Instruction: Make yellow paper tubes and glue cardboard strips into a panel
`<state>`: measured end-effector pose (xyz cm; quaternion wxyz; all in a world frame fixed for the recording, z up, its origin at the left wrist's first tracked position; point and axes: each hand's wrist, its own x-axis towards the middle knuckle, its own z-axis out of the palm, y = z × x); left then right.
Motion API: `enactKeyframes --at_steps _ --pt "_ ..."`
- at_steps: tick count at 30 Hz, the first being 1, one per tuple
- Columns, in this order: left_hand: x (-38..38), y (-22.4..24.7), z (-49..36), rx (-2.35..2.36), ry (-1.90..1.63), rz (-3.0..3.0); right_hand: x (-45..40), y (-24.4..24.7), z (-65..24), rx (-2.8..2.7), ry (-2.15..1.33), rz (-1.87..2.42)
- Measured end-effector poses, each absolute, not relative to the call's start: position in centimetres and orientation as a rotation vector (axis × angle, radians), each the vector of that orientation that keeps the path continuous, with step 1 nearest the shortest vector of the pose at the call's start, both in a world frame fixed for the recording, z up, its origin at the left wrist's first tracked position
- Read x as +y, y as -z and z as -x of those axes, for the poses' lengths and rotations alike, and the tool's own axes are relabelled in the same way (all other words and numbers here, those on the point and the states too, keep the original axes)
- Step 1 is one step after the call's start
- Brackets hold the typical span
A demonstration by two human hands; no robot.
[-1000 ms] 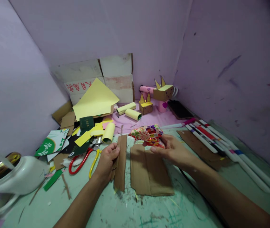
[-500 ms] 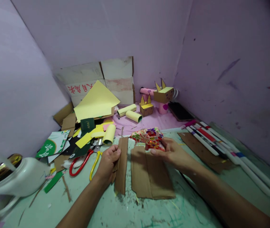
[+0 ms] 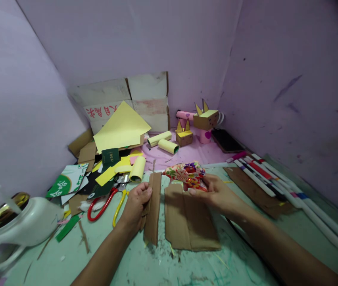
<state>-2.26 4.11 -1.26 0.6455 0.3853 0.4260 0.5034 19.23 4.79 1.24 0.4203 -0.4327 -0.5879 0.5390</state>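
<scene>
My left hand (image 3: 137,204) is closed on a narrow cardboard strip (image 3: 154,212), held nearly upright with the thumb pressed against its side. More brown cardboard shows behind it, partly hidden by the fingers. In my right hand (image 3: 212,188) is a flower-patterned hot glue gun (image 3: 183,171) with a small red light, its tip pointing left toward the top of the strip. A dark cord runs out below my right wrist. Under the gun lies a folded cardboard piece (image 3: 187,222), apart from the strip.
Red-and-yellow-handled scissors (image 3: 105,206) lie left, near paper scraps and a white mug (image 3: 29,220). Yellow paper tubes (image 3: 168,146), cardboard figures with ears (image 3: 184,137) and a phone (image 3: 227,140) are at the back. Several markers (image 3: 258,178) rest on cardboard at right.
The glue gun has turned slightly in my right hand. My left hand and the strip stay almost still, and the whole view has shifted very slightly.
</scene>
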Motion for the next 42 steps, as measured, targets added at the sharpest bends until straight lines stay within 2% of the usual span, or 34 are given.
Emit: enactKeyframes --at_steps 29,42 --pt "4.01 1.22 2.25 0.976 -1.145 -0.872 4.62 -1.31 -19.08 -1.470 -1.283 1.140" --pt "4.08 1.17 2.17 0.995 -1.157 -0.878 4.49 -1.45 -18.96 -1.442 -1.362 1.119"
